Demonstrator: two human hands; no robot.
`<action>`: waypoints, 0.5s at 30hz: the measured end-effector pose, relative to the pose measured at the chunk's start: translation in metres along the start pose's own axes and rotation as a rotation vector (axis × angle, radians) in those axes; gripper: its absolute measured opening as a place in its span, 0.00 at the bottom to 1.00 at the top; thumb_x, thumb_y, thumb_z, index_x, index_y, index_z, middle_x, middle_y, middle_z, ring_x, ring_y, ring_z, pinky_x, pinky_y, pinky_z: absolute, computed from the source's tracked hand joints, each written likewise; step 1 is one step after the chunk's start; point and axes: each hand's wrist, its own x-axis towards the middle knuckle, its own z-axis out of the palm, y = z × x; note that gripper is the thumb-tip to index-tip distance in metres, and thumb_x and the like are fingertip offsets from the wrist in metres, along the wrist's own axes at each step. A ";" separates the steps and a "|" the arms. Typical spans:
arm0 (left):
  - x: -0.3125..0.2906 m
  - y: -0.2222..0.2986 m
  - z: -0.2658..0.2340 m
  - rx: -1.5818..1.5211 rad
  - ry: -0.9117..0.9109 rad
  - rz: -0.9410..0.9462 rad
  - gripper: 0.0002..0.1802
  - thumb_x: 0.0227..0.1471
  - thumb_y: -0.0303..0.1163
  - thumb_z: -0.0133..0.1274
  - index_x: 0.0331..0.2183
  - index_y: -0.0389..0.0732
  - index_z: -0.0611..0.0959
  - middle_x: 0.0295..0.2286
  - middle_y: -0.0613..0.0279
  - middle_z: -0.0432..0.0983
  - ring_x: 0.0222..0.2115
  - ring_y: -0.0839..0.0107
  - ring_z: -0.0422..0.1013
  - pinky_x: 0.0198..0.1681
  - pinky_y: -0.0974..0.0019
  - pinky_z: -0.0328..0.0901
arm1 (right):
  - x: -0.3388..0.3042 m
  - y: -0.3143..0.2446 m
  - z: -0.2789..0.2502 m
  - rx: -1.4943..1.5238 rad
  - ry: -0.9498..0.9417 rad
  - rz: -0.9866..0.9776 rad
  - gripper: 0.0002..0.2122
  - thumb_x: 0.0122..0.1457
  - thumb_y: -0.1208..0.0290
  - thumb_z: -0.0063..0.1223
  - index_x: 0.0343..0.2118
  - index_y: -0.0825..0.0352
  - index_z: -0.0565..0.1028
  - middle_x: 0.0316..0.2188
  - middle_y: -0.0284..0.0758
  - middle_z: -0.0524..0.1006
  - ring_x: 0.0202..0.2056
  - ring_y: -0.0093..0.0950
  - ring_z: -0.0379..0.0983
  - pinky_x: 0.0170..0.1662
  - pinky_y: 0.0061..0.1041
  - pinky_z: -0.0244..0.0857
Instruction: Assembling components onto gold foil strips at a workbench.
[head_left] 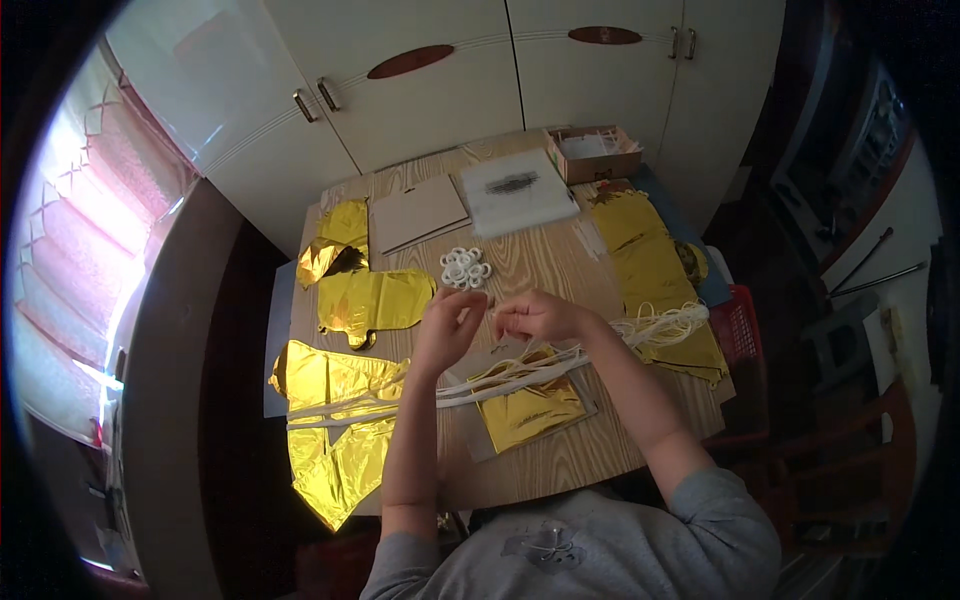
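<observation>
Rings (466,270), all white, are lying in a loose heap near the middle of the wood-patterned counter (560,270), and from my distant post I am seeing both hands working just on the near side of them. The left grip (452,325) is curling thumb and fingers toward each other, its fingertips pointing at the right hand. The right grip (538,317) is bending its fingers inward, facing the left across a narrow gap. I am not managing to tell whether either one is pinching something thin or closing on nothing, since the fingertips are showing too small.

Below the hands, a bundle of pale cords (668,325) is running across the counter, passing under both forearms. It is crossing the lower left foil piece (335,480) and a folded gold sheet (530,415), then bunching over the gold foil on the right (640,250). More gold foil (375,300) is lying left of the rings. Toward the far edge, I am viewing a cardboard sheet (415,215), a whitish packet (540,215) with a dark patch, and an open cardboard box (608,168).
</observation>
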 end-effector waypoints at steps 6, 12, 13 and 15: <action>-0.005 -0.018 -0.009 -0.851 -0.203 -0.156 0.09 0.50 0.29 0.46 0.30 0.32 0.76 0.29 0.58 0.72 0.31 0.74 0.67 0.37 0.71 0.61 | 0.005 0.009 0.001 -0.086 0.110 0.049 0.11 0.58 0.64 0.41 0.27 0.66 0.72 0.15 0.26 0.65 0.19 0.15 0.60 0.24 0.16 0.56; -0.003 -0.010 -0.005 -0.105 -0.071 -0.081 0.10 0.48 0.27 0.48 0.33 0.32 0.77 0.28 0.61 0.72 0.34 0.74 0.67 0.37 0.72 0.61 | -0.001 0.002 -0.006 0.028 0.107 -0.039 0.11 0.58 0.65 0.41 0.26 0.66 0.71 0.15 0.27 0.66 0.20 0.16 0.61 0.25 0.17 0.57; -0.004 -0.014 -0.011 -0.259 -0.212 -0.162 0.10 0.48 0.27 0.49 0.33 0.32 0.77 0.29 0.61 0.72 0.34 0.74 0.67 0.37 0.72 0.62 | -0.001 0.006 -0.005 -0.008 0.119 -0.021 0.11 0.58 0.65 0.41 0.26 0.66 0.71 0.15 0.26 0.66 0.20 0.16 0.62 0.25 0.17 0.57; -0.005 -0.020 -0.012 -0.611 -0.290 -0.221 0.11 0.47 0.28 0.49 0.33 0.32 0.76 0.29 0.61 0.72 0.34 0.73 0.68 0.36 0.71 0.62 | 0.003 0.010 -0.003 -0.080 0.144 0.007 0.10 0.58 0.66 0.41 0.26 0.66 0.71 0.15 0.26 0.66 0.20 0.16 0.62 0.25 0.17 0.57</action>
